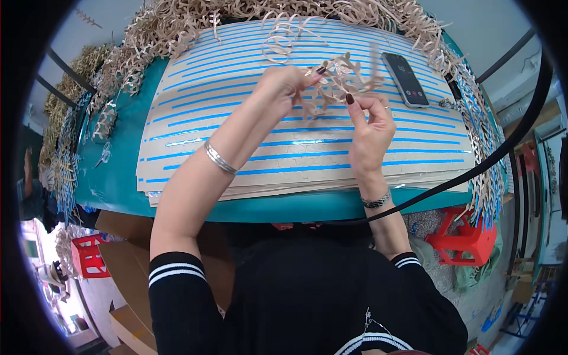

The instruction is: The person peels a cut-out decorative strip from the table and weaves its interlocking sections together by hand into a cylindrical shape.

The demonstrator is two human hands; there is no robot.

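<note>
Over a stack of beige sheets with blue stripes [307, 160], my two hands hold a curled beige leaf-shaped strip [327, 103] between them. My left hand [283, 83] pinches it from the left, a dark-nailed finger pointing right. From the right, my right hand [373, 127] grips it between thumb and fingers. Parts of the strip are smeared by motion, and its exact length cannot be made out. Thin curled strips [281, 47] lie on the sheets beyond my left hand. To the right of my hands lies a phone [406, 80] with its screen lit.
Heaps of beige leafy strips [171, 32] line the table's back and hang over both sides. Small scissors [103, 155] lie on the green tabletop [121, 183] at left. A black cable [473, 165] arcs across the right. Red stools [467, 239] stand below the table.
</note>
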